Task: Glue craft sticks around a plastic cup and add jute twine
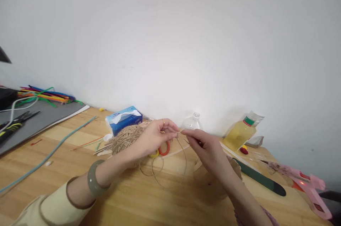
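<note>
Cream sleeve (57,206) nearest us, our left grip (157,134) and right grip (209,146) pinch closed on twine (185,155) above the desk (144,204)

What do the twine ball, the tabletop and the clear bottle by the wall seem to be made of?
Twine ball: probably jute or similar plant fibre, matte; tan, coarse-looking strands.
Tabletop: wood or wood-look surface, slight sheen; visible grain and pale reflections.
Clear bottle: likely plastic, glossy; see-through with bright highlights, though glass can't be ruled out.
</note>
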A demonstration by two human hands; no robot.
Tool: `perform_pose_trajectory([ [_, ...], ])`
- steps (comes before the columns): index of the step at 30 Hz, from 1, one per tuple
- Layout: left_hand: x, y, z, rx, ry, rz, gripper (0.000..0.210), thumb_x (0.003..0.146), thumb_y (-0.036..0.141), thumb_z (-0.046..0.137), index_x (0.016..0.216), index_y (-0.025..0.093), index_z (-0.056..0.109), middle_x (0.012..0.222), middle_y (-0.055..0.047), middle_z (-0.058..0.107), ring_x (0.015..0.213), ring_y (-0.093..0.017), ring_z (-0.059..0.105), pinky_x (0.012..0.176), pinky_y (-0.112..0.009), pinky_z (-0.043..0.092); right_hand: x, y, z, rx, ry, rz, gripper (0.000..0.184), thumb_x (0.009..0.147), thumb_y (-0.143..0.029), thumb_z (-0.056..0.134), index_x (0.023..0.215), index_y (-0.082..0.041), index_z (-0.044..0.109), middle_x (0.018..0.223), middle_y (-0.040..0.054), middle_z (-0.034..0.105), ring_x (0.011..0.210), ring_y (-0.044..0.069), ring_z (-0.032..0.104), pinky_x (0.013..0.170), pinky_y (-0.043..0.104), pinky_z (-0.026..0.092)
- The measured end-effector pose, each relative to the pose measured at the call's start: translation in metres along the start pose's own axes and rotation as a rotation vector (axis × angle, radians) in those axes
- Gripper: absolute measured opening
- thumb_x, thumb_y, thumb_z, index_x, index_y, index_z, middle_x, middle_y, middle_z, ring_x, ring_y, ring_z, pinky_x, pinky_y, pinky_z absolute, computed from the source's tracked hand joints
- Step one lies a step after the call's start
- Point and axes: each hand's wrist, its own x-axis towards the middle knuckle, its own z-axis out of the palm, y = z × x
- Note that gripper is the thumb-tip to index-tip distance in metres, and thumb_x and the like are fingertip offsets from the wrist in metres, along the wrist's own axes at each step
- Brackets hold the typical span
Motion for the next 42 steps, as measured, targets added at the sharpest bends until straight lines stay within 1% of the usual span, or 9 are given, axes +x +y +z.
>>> perform_pose_trajectory([
  [5,-0.001,0.001,0.001,-0.03,-0.066,-0.006,0.009,0.071,0.018,0.062,0.079,0.015,0.059,0.066,0.001,0.059,0.06,-0.009,0.054,0.059,-0.021,0.043,-0.002,-0.006,0.001,-0.166,-0.098,-0.073,0.021,0.08,-0.018,0.051,0.091,-0.02,0.069,0.057,-0.0026,0.054,0.051,0.012,0.044,0.049,0.024,0.035],
  [10,-0.004,0.003,0.001,-0.052,-0.115,-0.072,0.016,0.068,0.024,0.066,0.079,0.015,0.058,0.064,0.002,0.059,0.053,-0.009,0.054,0.053,-0.021,0.041,0.0,-0.001,0.0,-0.072,-0.087,-0.059,0.013,0.078,-0.019,0.055,0.076,-0.022,0.067,0.067,-0.0004,0.059,0.061,0.014,0.051,0.056,0.025,0.039],
  [16,-0.003,0.006,0.001,-0.101,-0.111,-0.104,0.022,0.065,0.025,0.069,0.078,0.014,0.055,0.062,0.002,0.06,0.048,-0.007,0.051,0.049,-0.02,0.04,0.004,0.005,-0.013,0.331,-0.048,0.056,0.018,0.078,-0.031,0.059,0.064,-0.019,0.058,0.1,0.0041,0.056,0.093,0.017,0.052,0.079,0.03,0.04],
  [19,-0.003,0.007,0.001,-0.118,-0.115,-0.103,0.026,0.064,0.025,0.069,0.081,0.014,0.053,0.061,0.002,0.06,0.048,-0.007,0.051,0.049,-0.02,0.04,0.006,0.006,-0.016,0.681,-0.007,0.237,0.026,0.077,-0.035,0.061,0.061,-0.018,0.051,0.094,0.003,0.055,0.078,0.012,0.049,0.063,0.023,0.04],
  [22,-0.003,0.006,0.002,-0.101,-0.119,-0.108,0.028,0.064,0.025,0.069,0.084,0.014,0.052,0.061,0.003,0.06,0.047,-0.007,0.051,0.049,-0.02,0.039,0.008,0.008,-0.018,1.03,0.029,0.334,0.023,0.074,-0.032,0.064,0.064,-0.018,0.049,0.086,0.0014,0.053,0.057,0.007,0.038,0.045,0.018,0.032],
  [29,-0.004,0.0,0.0,-0.042,-0.175,-0.095,0.025,0.067,0.025,0.066,0.085,0.014,0.053,0.059,0.003,0.056,0.049,-0.009,0.051,0.05,-0.021,0.038,0.014,0.016,-0.024,1.267,0.097,0.289,0.022,0.074,-0.025,0.061,0.065,-0.021,0.041,0.07,-0.0034,0.033,0.05,0.007,0.027,0.039,0.016,0.03],
  [32,-0.007,0.001,-0.001,0.014,-0.249,-0.066,0.02,0.072,0.022,0.062,0.088,0.015,0.052,0.059,0.004,0.054,0.053,-0.01,0.052,0.053,-0.022,0.039,0.014,0.02,-0.025,1.29,0.109,0.248,0.028,0.073,-0.022,0.06,0.063,-0.022,0.034,0.067,-0.0048,0.024,0.048,0.008,0.022,0.039,0.016,0.03],
  [37,-0.012,0.007,-0.002,0.138,-0.282,-0.039,0.015,0.076,0.022,0.055,0.09,0.016,0.052,0.06,0.003,0.054,0.058,-0.011,0.054,0.058,-0.023,0.041,0.014,0.022,-0.026,1.09,0.093,0.158,0.034,0.077,-0.028,0.055,0.061,-0.024,0.025,0.066,-0.0055,0.018,0.047,0.01,0.017,0.037,0.019,0.028],
  [42,-0.013,0.012,-0.009,0.428,-0.343,-0.028,0.026,0.075,0.02,0.053,0.1,0.016,0.06,0.071,-0.001,0.062,0.07,-0.015,0.057,0.065,-0.025,0.042,0.011,0.018,-0.032,1.017,-0.015,0.271,0.025,0.077,-0.031,0.059,0.062,-0.02,0.041,0.068,-0.0027,0.039,0.048,0.008,0.027,0.04,0.019,0.03],
])
